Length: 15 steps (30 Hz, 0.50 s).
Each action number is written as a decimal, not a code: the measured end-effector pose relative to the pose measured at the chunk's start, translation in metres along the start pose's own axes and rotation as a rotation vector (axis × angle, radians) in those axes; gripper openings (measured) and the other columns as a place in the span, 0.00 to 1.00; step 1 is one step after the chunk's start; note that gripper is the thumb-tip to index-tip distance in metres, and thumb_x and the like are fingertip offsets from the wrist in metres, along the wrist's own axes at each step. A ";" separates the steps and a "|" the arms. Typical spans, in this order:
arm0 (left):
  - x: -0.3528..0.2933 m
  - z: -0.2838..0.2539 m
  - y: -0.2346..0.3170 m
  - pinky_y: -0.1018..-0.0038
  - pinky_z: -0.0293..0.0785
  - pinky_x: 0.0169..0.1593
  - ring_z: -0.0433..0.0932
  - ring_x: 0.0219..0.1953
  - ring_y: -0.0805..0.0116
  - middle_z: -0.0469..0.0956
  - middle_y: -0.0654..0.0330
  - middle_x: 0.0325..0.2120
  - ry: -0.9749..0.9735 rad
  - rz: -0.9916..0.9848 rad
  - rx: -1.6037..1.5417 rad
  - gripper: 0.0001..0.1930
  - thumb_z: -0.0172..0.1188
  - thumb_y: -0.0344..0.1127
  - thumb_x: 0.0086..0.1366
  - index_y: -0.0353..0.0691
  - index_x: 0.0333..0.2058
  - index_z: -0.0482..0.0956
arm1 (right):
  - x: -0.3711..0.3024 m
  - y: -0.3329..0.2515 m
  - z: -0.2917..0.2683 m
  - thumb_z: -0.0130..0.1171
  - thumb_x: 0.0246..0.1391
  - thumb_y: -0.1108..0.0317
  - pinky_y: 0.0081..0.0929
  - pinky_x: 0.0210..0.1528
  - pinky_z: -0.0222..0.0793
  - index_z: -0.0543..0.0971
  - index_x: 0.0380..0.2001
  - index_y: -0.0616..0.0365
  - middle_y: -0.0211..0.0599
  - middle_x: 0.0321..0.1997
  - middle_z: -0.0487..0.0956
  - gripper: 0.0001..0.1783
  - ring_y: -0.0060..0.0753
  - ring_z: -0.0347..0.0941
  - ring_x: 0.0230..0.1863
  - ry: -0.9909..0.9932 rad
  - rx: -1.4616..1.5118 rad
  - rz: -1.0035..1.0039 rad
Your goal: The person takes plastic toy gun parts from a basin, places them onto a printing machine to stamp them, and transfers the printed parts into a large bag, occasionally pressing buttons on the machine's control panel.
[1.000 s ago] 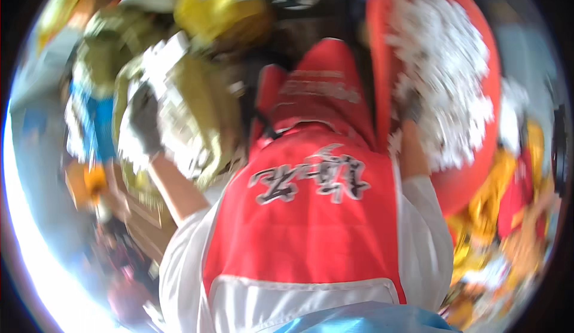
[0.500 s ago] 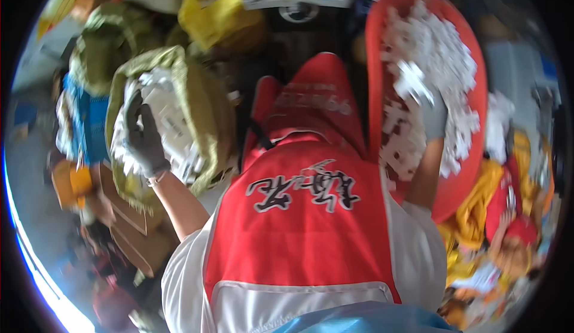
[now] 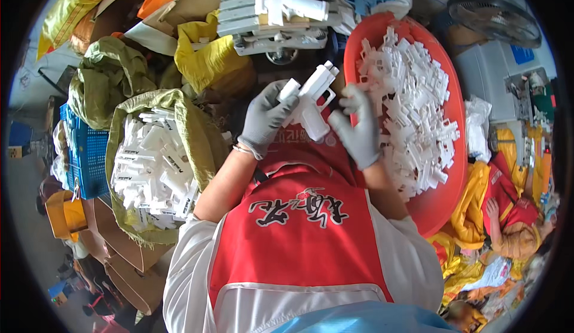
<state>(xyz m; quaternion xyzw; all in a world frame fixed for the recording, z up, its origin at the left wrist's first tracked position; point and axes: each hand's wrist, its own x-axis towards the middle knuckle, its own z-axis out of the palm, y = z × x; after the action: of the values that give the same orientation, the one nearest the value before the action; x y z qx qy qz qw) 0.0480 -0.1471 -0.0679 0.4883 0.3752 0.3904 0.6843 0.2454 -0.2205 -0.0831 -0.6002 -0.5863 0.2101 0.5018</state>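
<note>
Grey-gloved left hand [image 3: 266, 118]: clamped on the white plastic pistol-shaped part [image 3: 315, 95], held above the lap, probably for a clear view. Grey-gloved right hand [image 3: 361, 131]: fingers apart, empty, just beside the part. The olive-green woven sack [image 3: 200, 133], left, and red oval plastic basin [image 3: 441, 207], right, apparently flank the person for short reach.

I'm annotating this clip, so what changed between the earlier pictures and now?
The left hand moved right from the sack and now holds a white pistol-shaped piece. The right hand moved left from the tub to beside it. Sack and tub remain on either side.
</note>
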 end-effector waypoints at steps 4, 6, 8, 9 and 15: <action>0.000 0.014 -0.005 0.83 0.68 0.41 0.69 0.36 0.83 0.75 0.69 0.36 -0.028 -0.008 0.077 0.17 0.59 0.35 0.64 0.36 0.50 0.72 | -0.014 0.006 0.028 0.66 0.41 0.71 0.41 0.52 0.67 0.61 0.58 0.64 0.57 0.49 0.70 0.39 0.55 0.68 0.52 -0.124 -0.207 -0.187; 0.002 0.021 0.004 0.82 0.69 0.44 0.70 0.39 0.82 0.75 0.67 0.38 -0.070 0.046 0.097 0.18 0.59 0.36 0.64 0.34 0.50 0.72 | -0.008 0.013 0.031 0.61 0.44 0.73 0.40 0.53 0.67 0.58 0.60 0.65 0.60 0.52 0.69 0.39 0.58 0.68 0.53 -0.073 -0.259 -0.155; 0.009 0.020 0.013 0.80 0.69 0.47 0.72 0.41 0.80 0.77 0.64 0.39 -0.080 0.207 0.090 0.18 0.59 0.36 0.64 0.32 0.50 0.73 | 0.001 0.016 0.022 0.58 0.46 0.73 0.40 0.54 0.66 0.58 0.61 0.66 0.61 0.53 0.69 0.37 0.57 0.68 0.53 -0.030 -0.212 -0.188; 0.017 0.013 0.020 0.78 0.70 0.48 0.72 0.42 0.78 0.78 0.63 0.39 -0.077 0.319 0.155 0.18 0.58 0.36 0.64 0.32 0.49 0.73 | 0.005 0.019 0.015 0.55 0.48 0.73 0.40 0.54 0.66 0.58 0.61 0.67 0.62 0.54 0.68 0.35 0.57 0.69 0.53 0.018 -0.169 -0.210; 0.084 -0.045 0.089 0.68 0.74 0.45 0.79 0.41 0.56 0.79 0.51 0.39 0.306 0.793 1.032 0.15 0.60 0.34 0.59 0.38 0.45 0.77 | 0.018 0.033 -0.034 0.42 0.63 0.69 0.31 0.54 0.66 0.60 0.61 0.65 0.45 0.55 0.71 0.24 0.40 0.71 0.51 0.103 0.247 0.188</action>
<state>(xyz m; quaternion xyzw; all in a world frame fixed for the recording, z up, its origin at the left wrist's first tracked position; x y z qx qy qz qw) 0.0275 -0.0346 -0.0042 0.7931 0.3987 0.4478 0.1068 0.2940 -0.2100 -0.0917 -0.5963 -0.4708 0.2957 0.5791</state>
